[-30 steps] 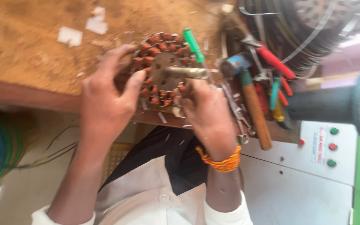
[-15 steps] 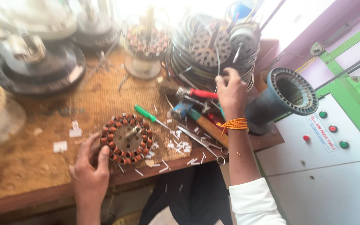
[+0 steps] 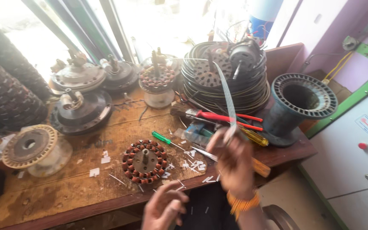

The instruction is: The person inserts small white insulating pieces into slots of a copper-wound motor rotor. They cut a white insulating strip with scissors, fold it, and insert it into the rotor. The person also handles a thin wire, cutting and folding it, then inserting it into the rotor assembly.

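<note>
A round motor stator with copper windings point(image 3: 145, 161) lies flat on the wooden workbench point(image 3: 64, 187), its shaft pointing up. My right hand point(image 3: 234, 162) is raised above the bench's front edge and holds a long thin grey strip point(image 3: 227, 98) that stands up and curves away from me. My left hand point(image 3: 163, 208) hangs below the front edge of the bench, fingers loosely curled, holding nothing. The stator sits just beyond it, untouched.
Screwdrivers with a green handle point(image 3: 162, 137), a red handle point(image 3: 218, 116) and a yellow handle point(image 3: 253, 137) lie near a hammer. Fan motor housings point(image 3: 81, 110), a coil of wire fan guards point(image 3: 226, 81) and a blue-grey ribbed spool point(image 3: 297, 104) crowd the back. A control cabinet point(image 3: 354, 162) stands right.
My left hand has left the stator and dropped below the bench edge. My right hand has come back from the tools holding a long thin strip. The view has widened.
</note>
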